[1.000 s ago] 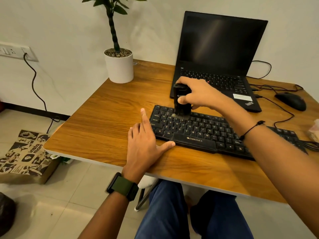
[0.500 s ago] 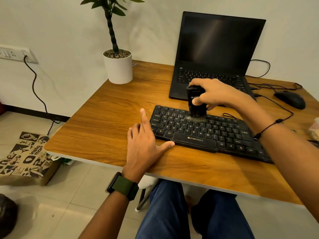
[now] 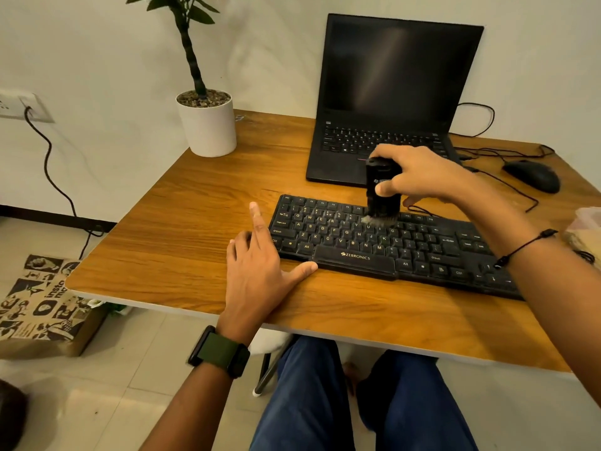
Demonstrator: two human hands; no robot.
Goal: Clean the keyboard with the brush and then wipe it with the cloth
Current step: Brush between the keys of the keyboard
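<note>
I sit at a wooden counter [image 3: 195, 222] with a pale front edge, pushed against a white wall; beige floor tiles [image 3: 113, 385] show below it. On the wall at the far left a socket plate [image 3: 19, 107] has a black cable [image 3: 48, 157] hanging down to the floor. A printed paper bag [image 3: 42, 304] stands on the floor under the counter's left edge. At the counter's back left corner stands a white pot [image 3: 208, 128] filled with small pebbles, out of which a green plant [image 3: 192, 43] rises. Along the back edge sits an open laptop [image 3: 390, 92] with a dark screen, and near the right edge a black mouse [image 3: 531, 175] lies among thin cables. The black keyboard [image 3: 374, 252] lies near the front edge, slanted toward the right. My right hand [image 3: 419, 177] grips the black brush [image 3: 382, 193] upright, fingers wrapped round its body, bristles touching the upper key rows near the keyboard's middle. My left hand [image 3: 260, 271] lies flat on the counter just beside the keyboard's left end, fingers relaxed, forefinger stretched out, thumb touching the keyboard's front edge. At the right edge something pale [image 3: 585, 229] shows, too cropped to tell what it is
</note>
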